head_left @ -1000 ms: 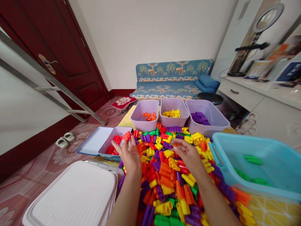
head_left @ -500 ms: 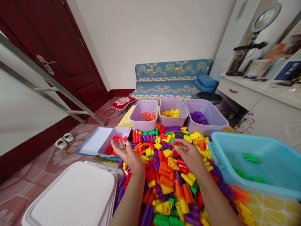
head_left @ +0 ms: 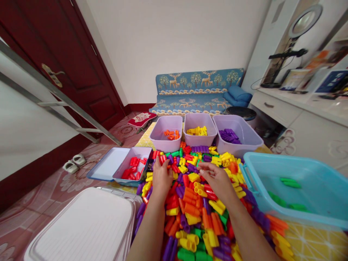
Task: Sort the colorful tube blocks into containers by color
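Observation:
A heap of plastic tube-shaped building pieces [head_left: 192, 197] in red, orange, yellow, green and purple spreads over the table. At the far left of the heap, my left hand [head_left: 162, 177] points down with thumb and fingers apart, around a ribbed red piece [head_left: 162, 158]; whether it touches the piece I cannot tell. My right hand [head_left: 217, 178] hovers over the middle right of the heap, fingers loosely bent and a gap before the thumb, with nothing visible in it. Beside my left hand stands an open box [head_left: 117, 173] with red pieces [head_left: 133, 169] inside.
Three lilac bins stand at the back, holding orange [head_left: 172, 135], yellow [head_left: 197, 131] and purple pieces [head_left: 230, 136]. A turquoise tub [head_left: 288, 161] with a few green pieces is at the right. A white-lidded container [head_left: 84, 224] sits at the front left. A ladder [head_left: 59, 96] leans farther left.
My left hand has moved right from beside the red-piece box and turned from palm up to fingers down over the heap. My right hand has barely shifted.

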Demonstrator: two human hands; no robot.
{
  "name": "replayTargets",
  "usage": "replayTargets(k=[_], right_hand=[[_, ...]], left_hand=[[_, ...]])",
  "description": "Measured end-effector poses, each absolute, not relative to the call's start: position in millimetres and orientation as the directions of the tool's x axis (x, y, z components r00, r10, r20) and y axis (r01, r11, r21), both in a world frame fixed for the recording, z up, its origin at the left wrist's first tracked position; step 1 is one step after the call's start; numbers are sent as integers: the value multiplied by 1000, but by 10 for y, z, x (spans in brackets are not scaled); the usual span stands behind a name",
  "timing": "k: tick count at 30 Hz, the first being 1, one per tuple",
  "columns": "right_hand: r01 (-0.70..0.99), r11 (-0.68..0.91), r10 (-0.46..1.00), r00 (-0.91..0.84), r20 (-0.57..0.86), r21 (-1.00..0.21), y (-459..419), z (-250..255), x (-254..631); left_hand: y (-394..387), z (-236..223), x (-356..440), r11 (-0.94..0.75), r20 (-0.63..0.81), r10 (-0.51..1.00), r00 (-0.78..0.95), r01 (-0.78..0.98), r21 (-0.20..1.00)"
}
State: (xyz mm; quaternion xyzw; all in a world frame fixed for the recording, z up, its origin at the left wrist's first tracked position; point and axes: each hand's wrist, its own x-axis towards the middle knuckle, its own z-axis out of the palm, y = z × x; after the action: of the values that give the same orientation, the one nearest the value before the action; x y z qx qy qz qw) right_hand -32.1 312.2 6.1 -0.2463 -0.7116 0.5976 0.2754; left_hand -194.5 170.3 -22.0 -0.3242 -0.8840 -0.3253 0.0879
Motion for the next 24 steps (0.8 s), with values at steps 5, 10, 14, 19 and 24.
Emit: replayTargets(k=[5, 10, 14, 19, 24], right_hand=[[18, 167, 670, -736, 100, -986, 3122, 31, -322], [24, 183, 669, -735, 107, -983, 3124, 44, -316], [56, 193, 671, -736, 90, -980, 3112, 89, -311], [95, 231, 681, -727, 91, -968, 3128, 159, -288], [226, 417, 629, -771, 100, -880, 3172, 347, -112]], left_hand=[[1673, -184, -1932, 580, 378, 528, -760, 648, 493], [1687, -126, -1937, 352, 438, 356, -825, 553, 755], [1667, -1, -1938, -129, 401, -93, -911, 411, 903], [1642, 70, -1877, -374, 196, -142, -970, 236, 897], [1705, 50, -1816, -188, 150, 328, -933, 91, 978]])
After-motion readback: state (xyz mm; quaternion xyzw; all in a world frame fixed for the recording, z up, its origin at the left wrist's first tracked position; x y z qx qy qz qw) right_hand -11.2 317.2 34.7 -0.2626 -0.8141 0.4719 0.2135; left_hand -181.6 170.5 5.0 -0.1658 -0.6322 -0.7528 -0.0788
